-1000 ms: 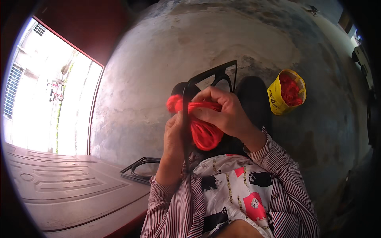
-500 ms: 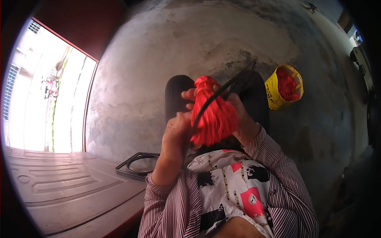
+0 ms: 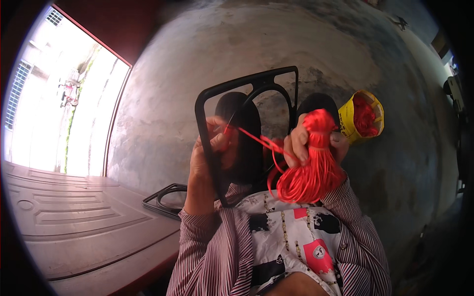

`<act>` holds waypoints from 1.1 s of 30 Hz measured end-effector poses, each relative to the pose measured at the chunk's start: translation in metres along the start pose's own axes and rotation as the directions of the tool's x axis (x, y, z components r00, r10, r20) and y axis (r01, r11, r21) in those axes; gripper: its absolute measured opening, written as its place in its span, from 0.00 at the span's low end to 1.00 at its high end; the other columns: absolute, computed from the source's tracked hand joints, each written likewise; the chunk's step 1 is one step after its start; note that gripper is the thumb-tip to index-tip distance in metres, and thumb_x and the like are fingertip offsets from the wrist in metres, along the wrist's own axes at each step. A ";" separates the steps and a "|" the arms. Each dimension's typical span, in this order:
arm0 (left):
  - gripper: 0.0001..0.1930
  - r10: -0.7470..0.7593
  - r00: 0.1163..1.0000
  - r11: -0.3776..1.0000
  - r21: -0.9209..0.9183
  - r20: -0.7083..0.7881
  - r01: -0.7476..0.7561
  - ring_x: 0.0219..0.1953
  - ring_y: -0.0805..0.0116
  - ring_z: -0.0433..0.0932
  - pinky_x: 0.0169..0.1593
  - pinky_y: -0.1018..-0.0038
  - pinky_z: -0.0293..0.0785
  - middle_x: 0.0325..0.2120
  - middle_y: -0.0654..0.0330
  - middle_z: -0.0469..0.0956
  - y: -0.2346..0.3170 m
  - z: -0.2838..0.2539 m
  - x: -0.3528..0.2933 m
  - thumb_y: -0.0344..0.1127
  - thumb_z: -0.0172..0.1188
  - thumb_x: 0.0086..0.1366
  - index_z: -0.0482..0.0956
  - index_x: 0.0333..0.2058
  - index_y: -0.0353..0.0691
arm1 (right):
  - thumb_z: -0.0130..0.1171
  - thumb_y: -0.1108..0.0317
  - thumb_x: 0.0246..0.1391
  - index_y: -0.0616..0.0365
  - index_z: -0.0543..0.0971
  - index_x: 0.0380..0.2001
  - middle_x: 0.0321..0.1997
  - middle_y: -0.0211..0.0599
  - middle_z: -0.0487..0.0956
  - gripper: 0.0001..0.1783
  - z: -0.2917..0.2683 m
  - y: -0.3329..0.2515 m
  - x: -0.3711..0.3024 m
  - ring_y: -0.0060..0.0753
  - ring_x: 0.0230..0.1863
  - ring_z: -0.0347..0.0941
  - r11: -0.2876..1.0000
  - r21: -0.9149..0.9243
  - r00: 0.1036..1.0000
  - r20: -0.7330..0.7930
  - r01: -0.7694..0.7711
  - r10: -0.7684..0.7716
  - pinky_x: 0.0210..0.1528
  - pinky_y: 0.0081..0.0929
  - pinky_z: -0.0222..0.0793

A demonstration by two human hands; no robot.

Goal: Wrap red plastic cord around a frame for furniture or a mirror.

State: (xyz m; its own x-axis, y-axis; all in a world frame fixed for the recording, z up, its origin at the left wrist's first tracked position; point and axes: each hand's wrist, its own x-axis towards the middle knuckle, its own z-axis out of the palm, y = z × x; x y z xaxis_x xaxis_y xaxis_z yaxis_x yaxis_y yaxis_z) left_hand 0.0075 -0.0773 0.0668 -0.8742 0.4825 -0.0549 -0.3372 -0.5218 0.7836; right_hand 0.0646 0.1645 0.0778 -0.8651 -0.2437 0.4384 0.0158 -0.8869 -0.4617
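Note:
A red tassel-like hank of cord [image 3: 312, 172], tied round near its top, is gripped in my right hand [image 3: 297, 144] above my right knee. From it a red strand [image 3: 259, 137] runs left to my left hand [image 3: 203, 150], whose fingers pinch the strand beside a black frame. That black frame [image 3: 237, 81], rectangular with a curved inner part, stands upright over my knees. Its left bar passes in front of my left hand, and part of its right side is hidden behind the hank.
A yellow bag [image 3: 348, 121] holding red material stands on the floor beyond my right knee. More black frames [image 3: 170, 200] lie at my left, by a pale panelled door [image 3: 74, 217]. An open doorway [image 3: 84, 98] is on the far left.
The black frame has turned to face up in full view. My right hand has moved right with the red hank, and a strand now stretches between my hands.

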 end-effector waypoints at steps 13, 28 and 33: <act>0.20 0.012 0.999 0.995 0.102 -0.036 -0.008 0.20 0.73 0.74 0.21 0.79 0.68 0.26 0.59 0.78 0.008 -0.011 -0.005 0.47 0.59 0.67 0.76 0.43 0.33 | 0.59 0.57 0.60 0.62 0.71 0.51 0.52 0.45 0.77 0.23 0.009 0.004 0.009 0.35 0.53 0.75 0.994 0.001 0.810 -0.579 -0.112 0.091 0.55 0.37 0.73; 0.18 0.079 0.997 0.997 -0.015 0.009 -0.079 0.44 0.67 0.80 0.47 0.77 0.77 0.46 0.58 0.80 -0.020 0.027 -0.003 0.34 0.56 0.68 0.73 0.54 0.33 | 0.54 0.61 0.62 0.64 0.78 0.45 0.39 0.34 0.80 0.17 -0.041 0.040 0.011 0.27 0.46 0.76 0.983 -0.006 0.897 -0.409 -0.185 0.167 0.59 0.28 0.67; 0.14 -0.173 0.985 0.928 -0.332 0.021 0.170 0.44 0.73 0.79 0.45 0.81 0.73 0.43 0.60 0.78 -0.017 0.056 -0.010 0.32 0.54 0.70 0.73 0.51 0.35 | 0.56 0.57 0.59 0.65 0.74 0.52 0.56 0.45 0.75 0.24 -0.010 0.033 0.028 0.36 0.57 0.72 0.946 0.191 0.953 -0.102 -0.263 0.286 0.65 0.35 0.62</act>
State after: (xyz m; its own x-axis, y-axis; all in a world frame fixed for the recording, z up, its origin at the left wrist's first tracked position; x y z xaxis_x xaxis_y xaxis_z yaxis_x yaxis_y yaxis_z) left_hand 0.0417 -0.0335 0.0887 -0.7949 0.5805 -0.1765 -0.5778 -0.6353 0.5123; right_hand 0.0360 0.1321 0.0671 -0.8710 -0.4455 0.2074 0.3381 -0.8495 -0.4050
